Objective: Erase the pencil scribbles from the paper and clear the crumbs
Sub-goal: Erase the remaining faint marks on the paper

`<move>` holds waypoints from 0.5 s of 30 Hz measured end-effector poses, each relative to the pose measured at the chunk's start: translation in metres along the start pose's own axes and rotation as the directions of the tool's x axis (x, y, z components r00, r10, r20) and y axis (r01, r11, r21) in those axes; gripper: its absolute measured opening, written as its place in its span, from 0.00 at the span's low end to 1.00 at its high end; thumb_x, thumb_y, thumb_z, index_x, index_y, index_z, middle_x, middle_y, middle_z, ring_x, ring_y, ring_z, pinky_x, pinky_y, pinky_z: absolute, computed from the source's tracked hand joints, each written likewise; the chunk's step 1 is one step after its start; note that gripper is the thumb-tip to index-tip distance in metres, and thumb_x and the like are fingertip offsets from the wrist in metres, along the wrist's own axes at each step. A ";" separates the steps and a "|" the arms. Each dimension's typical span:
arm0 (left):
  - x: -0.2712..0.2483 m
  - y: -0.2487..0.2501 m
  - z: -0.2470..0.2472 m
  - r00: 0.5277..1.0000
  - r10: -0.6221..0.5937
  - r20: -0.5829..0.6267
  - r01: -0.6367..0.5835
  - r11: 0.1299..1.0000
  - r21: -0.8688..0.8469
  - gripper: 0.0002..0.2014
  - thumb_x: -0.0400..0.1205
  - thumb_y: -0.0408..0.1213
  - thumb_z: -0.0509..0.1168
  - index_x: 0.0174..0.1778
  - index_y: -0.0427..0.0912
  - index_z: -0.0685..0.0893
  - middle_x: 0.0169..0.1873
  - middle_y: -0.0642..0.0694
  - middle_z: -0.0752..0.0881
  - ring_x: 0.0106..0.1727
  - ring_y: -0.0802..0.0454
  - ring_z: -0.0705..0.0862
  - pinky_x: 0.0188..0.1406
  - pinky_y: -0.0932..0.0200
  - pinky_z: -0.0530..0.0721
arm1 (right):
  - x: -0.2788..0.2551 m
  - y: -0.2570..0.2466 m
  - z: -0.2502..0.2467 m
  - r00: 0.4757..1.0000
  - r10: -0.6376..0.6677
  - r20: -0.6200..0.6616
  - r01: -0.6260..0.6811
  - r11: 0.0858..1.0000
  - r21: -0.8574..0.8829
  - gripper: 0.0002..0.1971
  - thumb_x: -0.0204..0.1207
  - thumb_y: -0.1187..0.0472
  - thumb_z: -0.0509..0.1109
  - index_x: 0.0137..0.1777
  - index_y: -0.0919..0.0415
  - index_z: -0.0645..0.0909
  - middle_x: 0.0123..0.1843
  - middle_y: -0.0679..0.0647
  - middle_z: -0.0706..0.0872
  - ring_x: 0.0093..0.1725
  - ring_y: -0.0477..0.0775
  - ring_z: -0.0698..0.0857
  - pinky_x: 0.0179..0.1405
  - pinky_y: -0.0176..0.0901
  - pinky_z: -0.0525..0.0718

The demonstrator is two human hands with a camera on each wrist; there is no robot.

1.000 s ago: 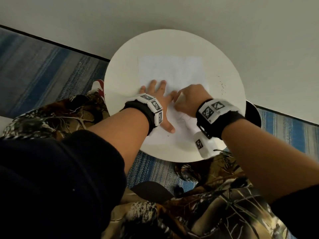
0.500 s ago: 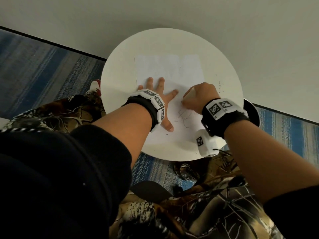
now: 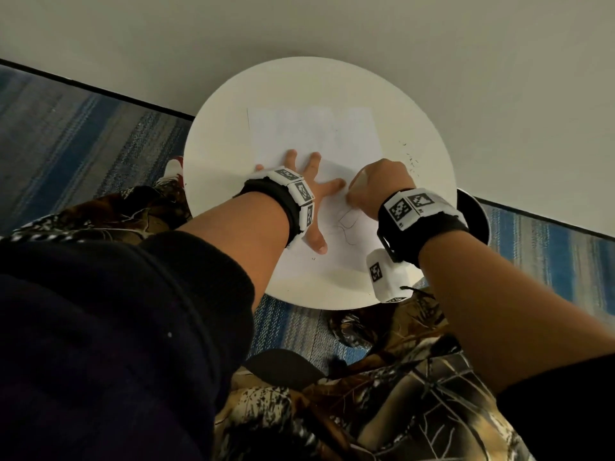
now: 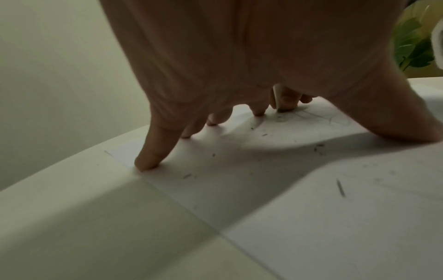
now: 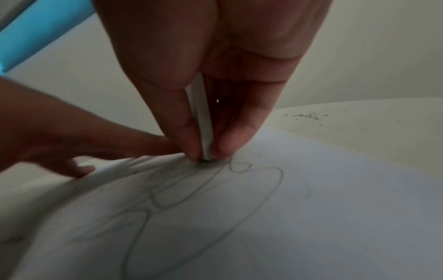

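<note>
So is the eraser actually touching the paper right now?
Touching. The right wrist view shows the eraser, pinched by the right hand, with its tip pressed on the paper.

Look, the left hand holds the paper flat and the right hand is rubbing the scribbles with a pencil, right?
Not a pencil. The right wrist view shows the right hand pinching a white eraser against the scribbles. The left hand does press the paper flat.
</note>
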State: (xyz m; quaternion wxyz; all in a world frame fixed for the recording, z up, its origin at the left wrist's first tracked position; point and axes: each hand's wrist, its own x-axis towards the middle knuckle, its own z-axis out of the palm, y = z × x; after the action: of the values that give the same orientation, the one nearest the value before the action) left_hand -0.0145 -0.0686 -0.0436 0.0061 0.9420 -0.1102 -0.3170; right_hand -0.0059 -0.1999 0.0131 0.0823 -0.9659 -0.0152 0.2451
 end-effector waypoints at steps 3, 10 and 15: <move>0.005 0.000 -0.001 1.000 0.004 0.009 -0.004 1.000 0.024 0.69 0.41 0.79 0.68 0.73 0.76 0.33 0.82 0.51 0.30 0.79 0.27 0.30 0.70 0.17 0.56 | -0.010 -0.004 0.013 0.992 -0.072 0.105 0.079 0.995 -0.067 0.09 0.78 0.57 0.65 0.48 0.62 0.83 0.43 0.56 0.83 0.38 0.56 0.81 0.31 0.37 0.74; 0.008 0.000 -0.001 1.000 0.012 0.007 -0.012 1.000 0.015 0.67 0.45 0.78 0.70 0.74 0.77 0.33 0.82 0.52 0.29 0.79 0.27 0.30 0.68 0.15 0.57 | -0.018 -0.003 0.008 0.995 -0.069 0.074 0.068 0.998 0.016 0.14 0.78 0.58 0.65 0.56 0.64 0.87 0.53 0.61 0.90 0.55 0.61 0.88 0.55 0.44 0.86; 0.005 0.002 0.000 1.000 0.003 0.005 -0.003 1.000 0.022 0.66 0.47 0.78 0.71 0.75 0.78 0.33 0.82 0.52 0.29 0.80 0.29 0.30 0.67 0.14 0.57 | -0.019 0.005 0.004 0.998 -0.026 0.057 0.021 0.996 0.084 0.14 0.77 0.57 0.68 0.58 0.64 0.86 0.55 0.61 0.89 0.56 0.60 0.87 0.59 0.49 0.87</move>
State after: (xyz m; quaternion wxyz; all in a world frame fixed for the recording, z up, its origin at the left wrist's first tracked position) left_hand -0.0106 -0.0713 -0.0465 -0.0042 0.9411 -0.1153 -0.3180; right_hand -0.0243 -0.2056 0.0177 0.1247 -0.9539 -0.0185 0.2723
